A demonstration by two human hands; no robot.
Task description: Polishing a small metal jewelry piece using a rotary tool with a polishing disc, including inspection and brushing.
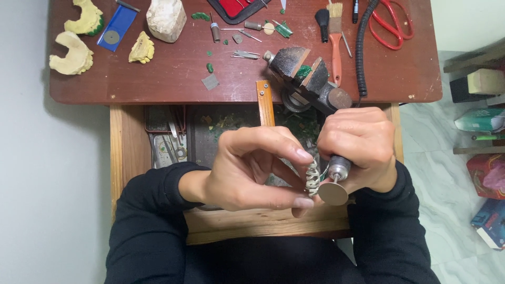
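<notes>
My left hand (247, 168) pinches a metal casting (313, 178) over the open drawer (122, 158); my right hand (360, 147), at its 3 o'clock, has the rotary handpiece (336, 171), disc (333, 193) touching the casting. Bench vise (305, 76) at 12, on the tabletop (173, 79). Plaster casts (71, 52) far at 10, scissors (392, 23) at 1.

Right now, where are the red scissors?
In the head view, the red scissors lie at the far right corner of the table, just right of the black coiled cord and the brush.
</notes>
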